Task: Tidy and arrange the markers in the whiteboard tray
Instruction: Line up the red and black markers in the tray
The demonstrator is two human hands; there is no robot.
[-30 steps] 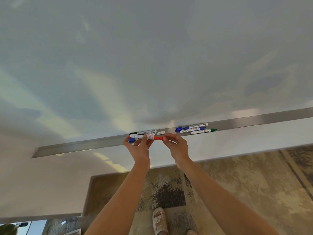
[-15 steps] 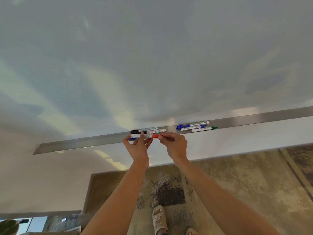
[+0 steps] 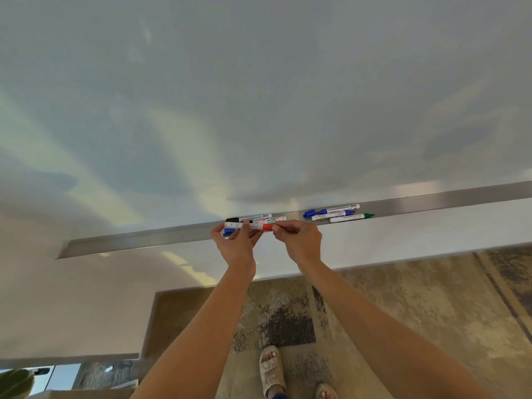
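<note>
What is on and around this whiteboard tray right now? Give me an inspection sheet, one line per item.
Surface: metal tray below the whiteboard.
Job's things: red marker held level by both hands; black marker and a second red one behind it; blue marker under the left hand; two blue markers and a green marker grouped to the right.
Clutter: nothing seen.
Hands: left hand and right hand pinch the red marker.
Cables: nothing seen.
Surroundings: patterned rug, sandalled feet.
</note>
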